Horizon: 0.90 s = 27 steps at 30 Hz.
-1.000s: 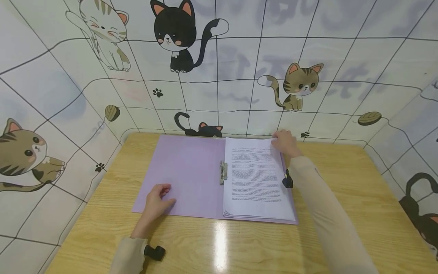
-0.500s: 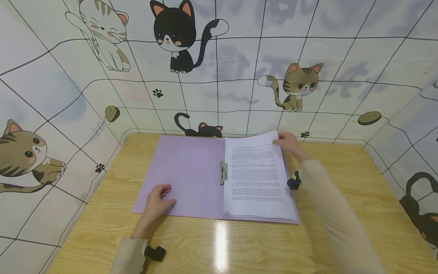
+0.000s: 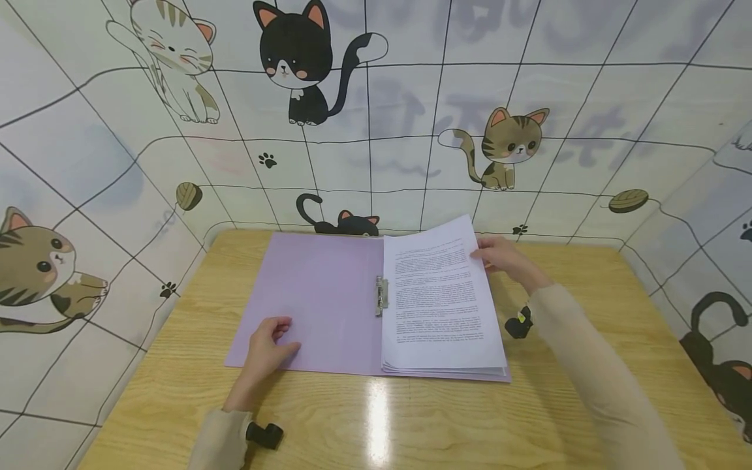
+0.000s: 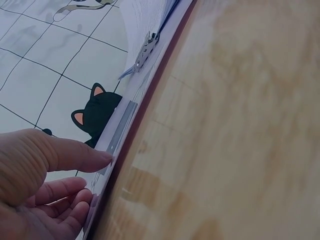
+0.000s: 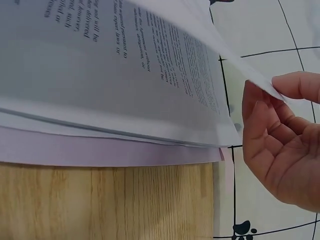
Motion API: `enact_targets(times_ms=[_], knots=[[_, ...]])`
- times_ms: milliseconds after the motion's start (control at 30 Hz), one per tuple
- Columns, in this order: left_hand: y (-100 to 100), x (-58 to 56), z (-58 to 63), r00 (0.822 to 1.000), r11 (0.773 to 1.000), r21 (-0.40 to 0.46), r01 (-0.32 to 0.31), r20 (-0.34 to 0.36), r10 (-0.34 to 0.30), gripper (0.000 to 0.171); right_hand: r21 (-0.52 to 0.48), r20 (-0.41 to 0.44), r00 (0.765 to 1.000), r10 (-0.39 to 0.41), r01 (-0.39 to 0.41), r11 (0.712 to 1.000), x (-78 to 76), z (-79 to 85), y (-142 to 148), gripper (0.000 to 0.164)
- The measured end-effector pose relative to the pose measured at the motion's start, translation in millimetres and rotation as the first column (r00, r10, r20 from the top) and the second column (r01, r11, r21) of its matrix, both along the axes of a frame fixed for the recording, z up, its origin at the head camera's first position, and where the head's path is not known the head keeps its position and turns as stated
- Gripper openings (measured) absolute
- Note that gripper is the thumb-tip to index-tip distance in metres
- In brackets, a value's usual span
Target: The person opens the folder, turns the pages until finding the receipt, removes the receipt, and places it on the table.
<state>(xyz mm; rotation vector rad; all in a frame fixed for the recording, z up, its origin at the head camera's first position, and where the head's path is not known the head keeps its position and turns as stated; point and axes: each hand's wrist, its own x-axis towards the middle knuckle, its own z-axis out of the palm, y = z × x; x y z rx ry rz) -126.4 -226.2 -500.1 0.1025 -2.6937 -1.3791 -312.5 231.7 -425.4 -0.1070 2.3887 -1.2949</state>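
Note:
A purple folder [image 3: 329,294] lies spread on the table, with a metal clip [image 3: 382,296] near its spine. On its right half sits a stack of printed sheets [image 5: 125,65]. My right hand [image 3: 502,256] pinches the right edge of the top sheet [image 3: 435,281] between thumb and fingers, and that sheet's upper right corner is raised off the stack. In the right wrist view a gap shows between the lifted sheet and the page below. My left hand [image 3: 270,346] rests on the lower left part of the folder, fingers loosely bent and holding nothing.
The wooden table [image 3: 329,418] extends in front and to both sides. Behind it stands a wall [image 3: 405,163] with a grid and cartoon cats, close to the folder's far edge. Black wrist cameras sit on both sleeves.
My right hand has moved from the stack's top right corner slightly down and to the right, lifting the top sheet's corner. The left hand has stayed in place.

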Motion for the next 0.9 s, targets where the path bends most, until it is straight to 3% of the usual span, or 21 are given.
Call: enact_targets(times_ms=[367,600,900], knots=[[0,0.1,-0.5,1.0,1.0,0.0,0.008,-0.011,-0.008,0.047,-0.081,0.025,1.0,0.016,-0.013,0.997,22.7,0.5,6,0.038],[-1,0.8,-0.5,1.0,1.0,-0.002,0.013,0.009,-0.013,0.047,-0.127,0.041,0.998,0.038,-0.032,0.991,36.8,2.7,10,0.027],[-1,1.1,-0.3,1.0,1.0,-0.008,0.011,0.016,-0.011,0.047,-0.191,0.091,0.993,0.079,-0.06,0.98,56.0,12.4,9,0.03]])
